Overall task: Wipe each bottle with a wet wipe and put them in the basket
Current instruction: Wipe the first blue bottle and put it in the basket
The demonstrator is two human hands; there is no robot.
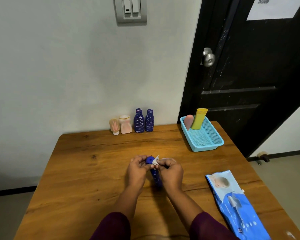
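At the middle of the wooden table I hold a dark blue bottle with white scribbles, its cap end pointing away from me. My left hand grips it near the cap. My right hand presses a small white wet wipe against the bottle's top. Against the wall stand two more blue bottles, a pale pink bottle and a small beige bottle. The turquoise basket at the back right holds a yellow bottle and a pink bottle.
A blue wet-wipe pack lies at the table's right front. A black door with a metal knob stands behind the basket. The table's back edge meets the wall; a light switch is above.
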